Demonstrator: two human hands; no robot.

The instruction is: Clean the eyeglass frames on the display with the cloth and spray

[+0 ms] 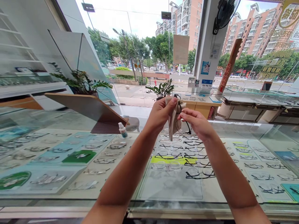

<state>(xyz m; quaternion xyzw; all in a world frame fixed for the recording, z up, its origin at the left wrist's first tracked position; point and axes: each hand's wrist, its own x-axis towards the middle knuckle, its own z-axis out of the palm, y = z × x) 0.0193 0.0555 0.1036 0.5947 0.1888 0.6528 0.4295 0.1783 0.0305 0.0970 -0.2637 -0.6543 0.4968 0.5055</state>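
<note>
Both hands are raised above the glass display case, close together. My left hand (162,113) is closed on a beige cleaning cloth (172,123), which is folded against a pair of dark-framed eyeglasses (180,109). The cloth hangs down below the fingers and hides part of the frame. My right hand (197,123) pinches the eyeglasses between thumb and fingers from the right side. One dark temple end (188,128) sticks out below the right fingers. A small white spray bottle (122,130) stands on the glass to the left of my hands.
Rows of eyeglasses (169,154) lie inside the glass case (171,189) under my arms. A tilted brown board (86,107) is at the left, with a potted plant (81,81) behind it. Farther back are another plant (162,89), a counter (199,107) and large windows.
</note>
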